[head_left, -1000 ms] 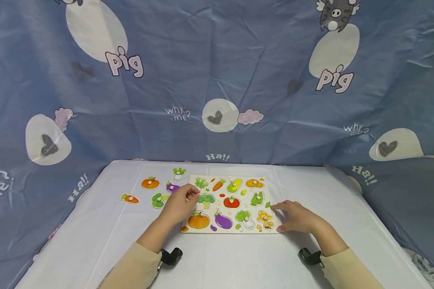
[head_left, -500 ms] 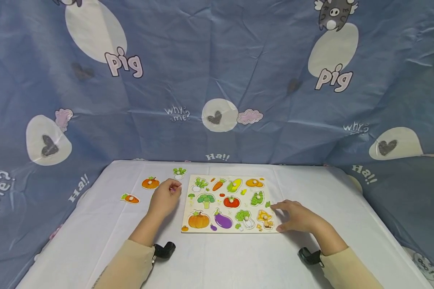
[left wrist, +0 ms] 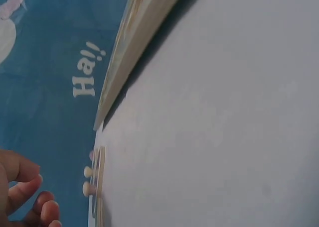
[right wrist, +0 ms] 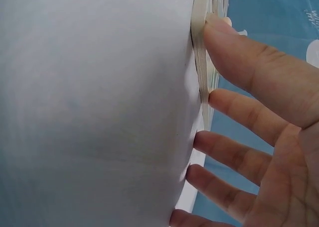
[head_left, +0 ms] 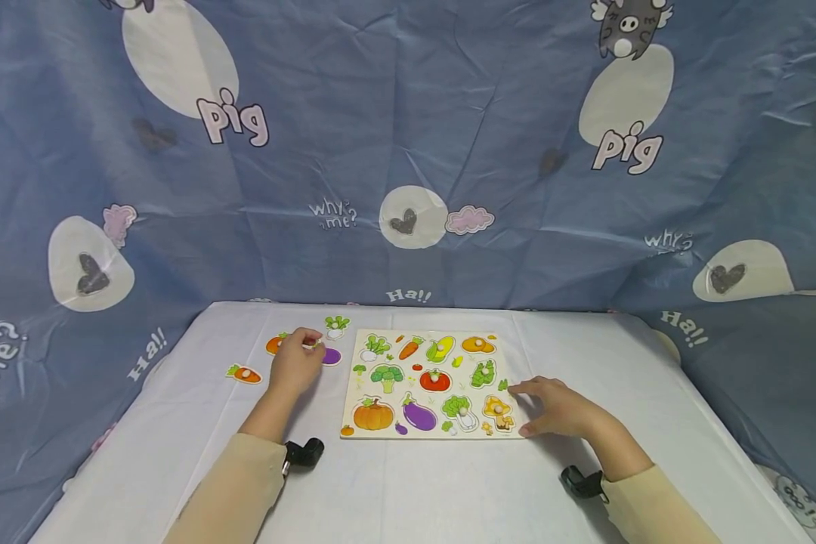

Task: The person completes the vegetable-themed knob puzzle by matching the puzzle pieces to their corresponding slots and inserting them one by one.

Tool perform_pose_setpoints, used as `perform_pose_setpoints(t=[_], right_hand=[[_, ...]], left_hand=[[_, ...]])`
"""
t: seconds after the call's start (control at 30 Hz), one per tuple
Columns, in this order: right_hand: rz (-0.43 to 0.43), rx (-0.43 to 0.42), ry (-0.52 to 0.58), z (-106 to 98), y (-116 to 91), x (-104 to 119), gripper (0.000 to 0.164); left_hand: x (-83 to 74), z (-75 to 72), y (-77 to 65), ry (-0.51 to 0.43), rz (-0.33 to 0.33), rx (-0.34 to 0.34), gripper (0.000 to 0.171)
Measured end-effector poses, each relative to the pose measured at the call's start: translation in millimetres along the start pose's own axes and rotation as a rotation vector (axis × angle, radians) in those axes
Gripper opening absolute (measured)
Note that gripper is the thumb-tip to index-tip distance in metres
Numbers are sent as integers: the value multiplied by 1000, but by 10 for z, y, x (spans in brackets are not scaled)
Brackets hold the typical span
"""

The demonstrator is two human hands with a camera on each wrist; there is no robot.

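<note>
Out over the left part of the white-draped bench (head_left: 442,491), the left grip (head_left: 295,366) is seen among the loose pieces, fingers bent, tips parted, nothing pinched! Just beside those tips, at two o'clock from the hand, the purple eggplant piece (head_left: 331,356) is found, its leafy end covered by the fingers. By the left wrist camera, pale knobs (left wrist: 88,188) are shown near the fingertips, a clear gap visible between.

At eleven o'clock from that same grip the pumpkin piece (head_left: 275,344) is partly covered; at nine the carrot piece (head_left: 245,374) is seen lying flat; at half past one the white radish piece (head_left: 336,326) is spotted. And round at three o'clock, the vegetable board (head_left: 415,435) is laid out, with the knobbed tomato piece (head_left: 444,384) seated near its middle.

Over at the board's four o'clock corner, the right grip (head_left: 557,408) is placed, thumb and fingers spread apart; the board's edge is touched by the thumb and forefinger. At twelve o'clock, beyond everything, a blue backdrop (head_left: 408,136) is hung.
</note>
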State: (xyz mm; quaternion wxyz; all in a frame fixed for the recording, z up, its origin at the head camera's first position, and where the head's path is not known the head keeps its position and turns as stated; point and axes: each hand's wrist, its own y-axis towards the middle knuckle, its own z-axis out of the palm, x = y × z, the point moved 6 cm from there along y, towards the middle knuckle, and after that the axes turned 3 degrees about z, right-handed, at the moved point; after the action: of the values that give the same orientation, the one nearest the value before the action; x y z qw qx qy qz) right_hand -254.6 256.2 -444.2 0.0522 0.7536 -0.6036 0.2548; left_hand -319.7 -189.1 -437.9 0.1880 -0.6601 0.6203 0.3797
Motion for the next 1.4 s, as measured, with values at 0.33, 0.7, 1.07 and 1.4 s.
perform_pose_setpoints(t=[0.33,0.7,1.07,1.4], right_hand=[[-6,-3,7,-2,-6,11,75],[2,-1,11,-7,-23,18,75],[3,6,-3,-3,-2,21,75],[0,1,3,5,-4,0,74]], left_hand=[[120,71,106,32,-64,115,28],[142,169,155,65,-101,159,23],[176,198,166,134,-128,206,18],[174,202,157,165,-122,224,16]])
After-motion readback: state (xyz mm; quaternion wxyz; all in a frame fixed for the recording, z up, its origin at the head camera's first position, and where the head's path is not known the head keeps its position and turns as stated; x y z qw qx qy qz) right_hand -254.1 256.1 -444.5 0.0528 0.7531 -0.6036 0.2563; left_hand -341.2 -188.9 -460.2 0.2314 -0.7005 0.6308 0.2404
